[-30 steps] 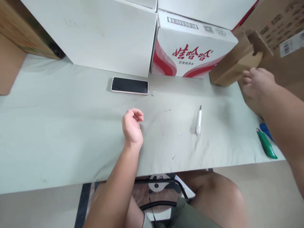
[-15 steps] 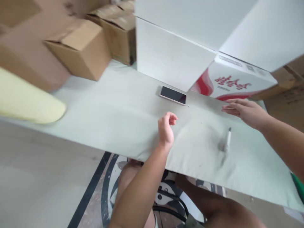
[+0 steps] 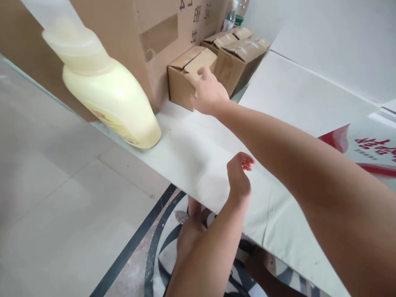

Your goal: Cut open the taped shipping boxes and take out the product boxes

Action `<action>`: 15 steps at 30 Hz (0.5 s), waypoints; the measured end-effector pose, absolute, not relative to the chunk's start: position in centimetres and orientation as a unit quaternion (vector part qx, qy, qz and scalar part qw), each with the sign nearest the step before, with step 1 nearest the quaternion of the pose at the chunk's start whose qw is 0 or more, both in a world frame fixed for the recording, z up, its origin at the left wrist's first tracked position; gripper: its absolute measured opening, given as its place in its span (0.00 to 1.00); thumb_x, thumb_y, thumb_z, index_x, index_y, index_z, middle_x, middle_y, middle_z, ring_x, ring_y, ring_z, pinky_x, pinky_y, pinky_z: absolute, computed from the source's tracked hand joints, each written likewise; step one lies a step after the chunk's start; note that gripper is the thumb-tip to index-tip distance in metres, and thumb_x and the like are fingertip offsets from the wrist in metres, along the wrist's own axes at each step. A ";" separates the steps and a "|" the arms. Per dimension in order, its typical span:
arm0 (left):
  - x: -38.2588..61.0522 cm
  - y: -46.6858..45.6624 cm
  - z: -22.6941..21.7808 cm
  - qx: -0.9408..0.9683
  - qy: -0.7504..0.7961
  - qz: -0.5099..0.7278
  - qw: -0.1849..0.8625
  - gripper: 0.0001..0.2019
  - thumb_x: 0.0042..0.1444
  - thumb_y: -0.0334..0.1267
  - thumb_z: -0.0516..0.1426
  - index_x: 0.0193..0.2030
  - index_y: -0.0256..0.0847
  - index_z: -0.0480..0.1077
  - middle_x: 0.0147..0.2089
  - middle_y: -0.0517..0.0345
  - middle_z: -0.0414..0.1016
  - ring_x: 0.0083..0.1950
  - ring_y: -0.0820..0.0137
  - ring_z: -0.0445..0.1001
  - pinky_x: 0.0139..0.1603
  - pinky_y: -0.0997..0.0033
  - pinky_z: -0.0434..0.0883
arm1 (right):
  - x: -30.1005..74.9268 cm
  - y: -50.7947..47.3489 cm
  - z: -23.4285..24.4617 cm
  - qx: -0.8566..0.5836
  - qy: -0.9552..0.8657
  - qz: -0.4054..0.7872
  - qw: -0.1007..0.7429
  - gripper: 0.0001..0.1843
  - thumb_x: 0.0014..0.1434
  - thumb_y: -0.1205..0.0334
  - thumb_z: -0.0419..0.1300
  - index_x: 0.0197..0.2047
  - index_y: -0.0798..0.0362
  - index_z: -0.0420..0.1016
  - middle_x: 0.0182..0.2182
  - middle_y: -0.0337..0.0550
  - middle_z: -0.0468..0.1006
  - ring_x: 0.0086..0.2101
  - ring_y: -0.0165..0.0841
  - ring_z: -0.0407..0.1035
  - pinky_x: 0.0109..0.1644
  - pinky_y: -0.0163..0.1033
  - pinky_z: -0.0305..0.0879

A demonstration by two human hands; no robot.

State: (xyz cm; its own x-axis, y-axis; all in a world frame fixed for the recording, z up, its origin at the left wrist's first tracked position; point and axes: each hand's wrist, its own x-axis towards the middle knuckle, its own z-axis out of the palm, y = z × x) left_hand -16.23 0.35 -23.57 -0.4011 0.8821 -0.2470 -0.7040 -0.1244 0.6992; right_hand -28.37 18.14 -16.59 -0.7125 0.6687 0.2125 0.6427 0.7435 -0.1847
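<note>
My right hand point(image 3: 206, 91) reaches across to the far left of the table and lies on the top front corner of a small brown cardboard box point(image 3: 182, 78), fingers curled over its edge. My left hand point(image 3: 239, 177) rests on its side on the pale green table cover point(image 3: 198, 152), fingers loosely curled with nothing in them. Behind the small box stand other small taped cardboard boxes point(image 3: 239, 60).
A pale yellow plastic bottle point(image 3: 108, 93) stands at the table's left edge against a big brown carton point(image 3: 123, 37). Large white boxes point(image 3: 309, 90) and a red-and-white printed box point(image 3: 368, 152) line the back right. Tiled floor lies below left.
The view swung left. My right hand left the brown carton at the right, crossed over the table and landed on the small box. My left hand stayed put.
</note>
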 end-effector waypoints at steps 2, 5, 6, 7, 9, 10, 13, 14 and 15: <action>-16.6 0.5 -23.7 0.099 0.382 0.741 0.543 0.18 0.61 0.47 0.51 0.23 0.44 0.66 0.28 0.54 0.67 0.34 0.67 0.63 0.38 0.64 0.63 | -31.4 18.7 -16.6 -0.368 -0.922 0.029 0.121 0.26 0.62 0.61 0.60 0.64 0.44 0.75 0.67 0.50 0.65 0.67 0.60 0.58 0.67 0.71 0.64; -17.0 0.4 -23.8 0.099 0.376 0.744 0.543 0.17 0.61 0.44 0.52 0.22 0.44 0.64 0.27 0.54 0.66 0.33 0.67 0.61 0.37 0.64 0.62 | -32.4 19.7 -17.5 -0.382 -0.917 0.020 0.110 0.17 0.63 0.59 0.61 0.54 0.48 0.79 0.64 0.52 0.67 0.65 0.63 0.59 0.65 0.75 0.62; -17.0 0.3 -23.7 0.099 0.379 0.744 0.541 0.17 0.61 0.43 0.51 0.21 0.44 0.63 0.27 0.54 0.66 0.32 0.67 0.60 0.37 0.64 0.61 | -32.0 20.1 -17.9 -0.383 -0.916 0.022 0.113 0.18 0.63 0.58 0.61 0.55 0.49 0.79 0.64 0.53 0.67 0.63 0.63 0.61 0.64 0.75 0.63; -17.1 0.2 -23.6 0.098 0.381 0.745 0.539 0.17 0.61 0.42 0.50 0.21 0.44 0.63 0.26 0.54 0.66 0.32 0.68 0.60 0.37 0.63 0.61 | -31.5 20.5 -18.3 -0.383 -0.916 0.026 0.119 0.19 0.63 0.57 0.61 0.57 0.49 0.77 0.65 0.53 0.66 0.62 0.62 0.63 0.63 0.74 0.64; -17.0 -0.1 -23.3 0.095 0.383 0.746 0.537 0.16 0.60 0.39 0.49 0.20 0.43 0.63 0.26 0.55 0.66 0.31 0.68 0.60 0.38 0.63 0.61 | -30.3 21.1 -18.9 -0.372 -0.917 0.041 0.135 0.25 0.63 0.55 0.62 0.62 0.48 0.74 0.65 0.52 0.66 0.60 0.60 0.66 0.61 0.73 0.66; -16.9 -0.2 -23.1 0.093 0.382 0.746 0.538 0.16 0.60 0.38 0.49 0.20 0.43 0.63 0.26 0.55 0.65 0.31 0.69 0.60 0.38 0.63 0.61 | -29.8 21.4 -19.1 -0.365 -0.918 0.049 0.144 0.27 0.63 0.53 0.63 0.64 0.46 0.72 0.65 0.52 0.67 0.59 0.60 0.67 0.62 0.72 0.66; -16.2 -0.5 -22.8 0.086 0.381 0.741 0.546 0.17 0.61 0.38 0.49 0.20 0.42 0.60 0.25 0.56 0.64 0.32 0.69 0.60 0.39 0.63 0.61 | -29.3 22.0 -19.1 -0.350 -0.921 0.066 0.157 0.32 0.63 0.48 0.66 0.67 0.44 0.69 0.65 0.53 0.68 0.62 0.62 0.64 0.64 0.73 0.64; -16.0 -0.5 -22.8 0.084 0.383 0.740 0.547 0.18 0.62 0.40 0.49 0.20 0.42 0.59 0.26 0.56 0.64 0.32 0.68 0.61 0.39 0.63 0.62 | -29.5 22.1 -19.0 -0.353 -0.921 0.066 0.152 0.32 0.63 0.48 0.67 0.67 0.44 0.69 0.65 0.53 0.67 0.64 0.63 0.63 0.65 0.73 0.63; -15.8 -0.5 -22.8 0.085 0.384 0.739 0.547 0.19 0.64 0.42 0.50 0.21 0.43 0.59 0.26 0.56 0.64 0.33 0.68 0.61 0.40 0.62 0.63 | -29.9 22.1 -18.9 -0.361 -0.920 0.060 0.141 0.33 0.62 0.49 0.68 0.67 0.44 0.69 0.66 0.53 0.66 0.64 0.63 0.62 0.65 0.73 0.63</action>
State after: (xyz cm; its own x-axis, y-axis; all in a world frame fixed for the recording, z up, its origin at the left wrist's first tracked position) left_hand -15.81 -0.51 -22.81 -0.3881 0.8732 -0.2948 -0.7433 -0.1075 0.6603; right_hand -29.86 22.08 -18.92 -0.7000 0.6806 0.2166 0.6464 0.7326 -0.2132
